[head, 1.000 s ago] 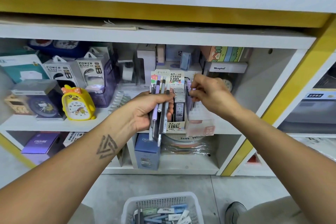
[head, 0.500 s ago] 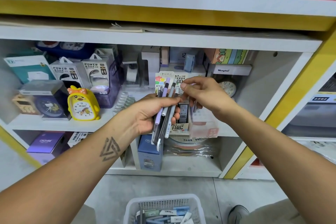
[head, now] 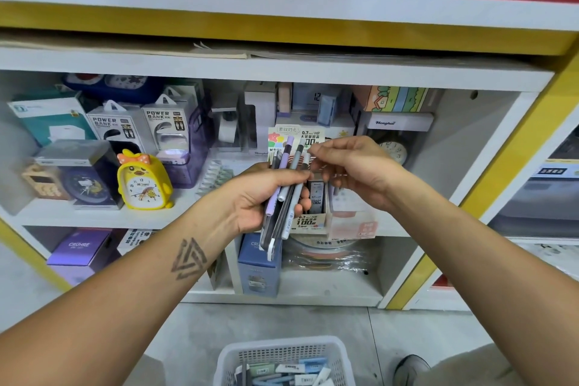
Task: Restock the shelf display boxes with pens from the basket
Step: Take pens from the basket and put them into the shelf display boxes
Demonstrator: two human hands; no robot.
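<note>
Several pens (head: 286,194) sit gripped in the left hand (head: 266,197); right hand (head: 347,166) fingers pinch one's top (light, stiff, probably slippery; best taken mid-barrel).

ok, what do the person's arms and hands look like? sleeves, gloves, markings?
Both forearms are bare: no sleeves or gloves in view. The left forearm carries a dark tattoo of interlocking triangles near the wrist. The right forearm shows no markings. No rings or watch visible.

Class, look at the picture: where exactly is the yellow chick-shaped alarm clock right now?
The yellow chick alarm clock stands on the left of the middle shelf, beside a dark boxed clock and below the power bank boxes, left of the left hand.
</note>
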